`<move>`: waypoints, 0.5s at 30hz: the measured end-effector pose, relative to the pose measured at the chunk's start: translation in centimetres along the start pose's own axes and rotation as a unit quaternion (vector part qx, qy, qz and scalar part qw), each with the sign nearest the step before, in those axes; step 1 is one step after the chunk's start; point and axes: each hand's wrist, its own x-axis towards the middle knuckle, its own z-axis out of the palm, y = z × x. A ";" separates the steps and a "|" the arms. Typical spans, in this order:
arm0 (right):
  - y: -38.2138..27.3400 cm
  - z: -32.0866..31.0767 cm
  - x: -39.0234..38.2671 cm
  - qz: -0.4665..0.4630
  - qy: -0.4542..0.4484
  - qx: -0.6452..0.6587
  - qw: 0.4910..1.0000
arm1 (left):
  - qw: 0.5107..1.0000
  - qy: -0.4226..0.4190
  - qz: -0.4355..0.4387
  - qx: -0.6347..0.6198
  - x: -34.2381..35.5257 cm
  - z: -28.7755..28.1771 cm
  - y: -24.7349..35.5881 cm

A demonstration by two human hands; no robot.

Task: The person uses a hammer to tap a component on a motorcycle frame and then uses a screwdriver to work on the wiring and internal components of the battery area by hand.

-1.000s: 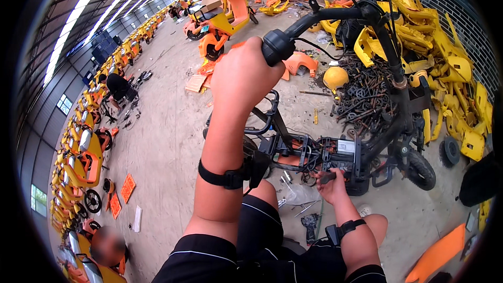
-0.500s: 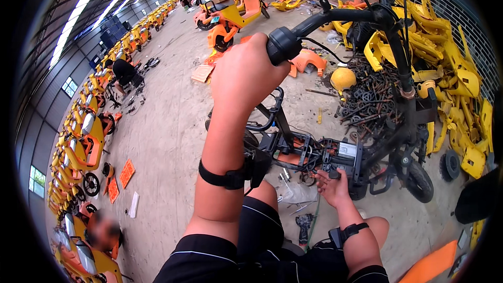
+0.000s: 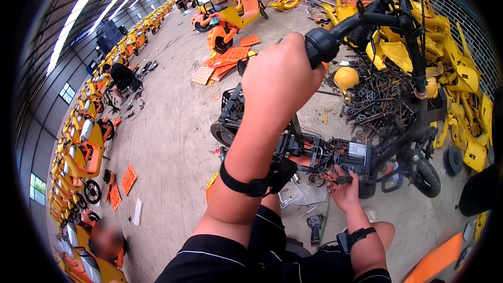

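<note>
My left hand (image 3: 277, 81) is wrapped round the black grip end of a scooter handlebar (image 3: 367, 19), high in the middle of the view. The handlebar belongs to a stripped black scooter frame (image 3: 325, 152), with wires and a silver-labelled box (image 3: 357, 150) exposed in its floor section. Low beside that section, my right hand (image 3: 344, 191) has its fingers closed on a small dark-ended tool (image 3: 343, 180), whose exact kind I cannot make out. Its tip is by the wires. The front wheel (image 3: 425, 178) is on the right.
A cordless drill (image 3: 315, 225) and a clear plastic bag (image 3: 306, 195) lie on the floor by my knees. Metal parts (image 3: 382, 94) and yellow panels (image 3: 461, 99) are heaped beyond the frame. Yellow scooters (image 3: 86, 136) line the left, where a person (image 3: 123, 78) sits working.
My left hand and the handlebar have shifted right in the view, uncovering the rear of the frame and orange panels. My right hand has moved slightly right and down, still closed on the tool.
</note>
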 end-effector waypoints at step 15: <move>5.7 2.7 4.4 -0.039 0.026 0.060 0.997 | 0.986 -0.062 0.066 -0.142 0.1 -1.1 -2.6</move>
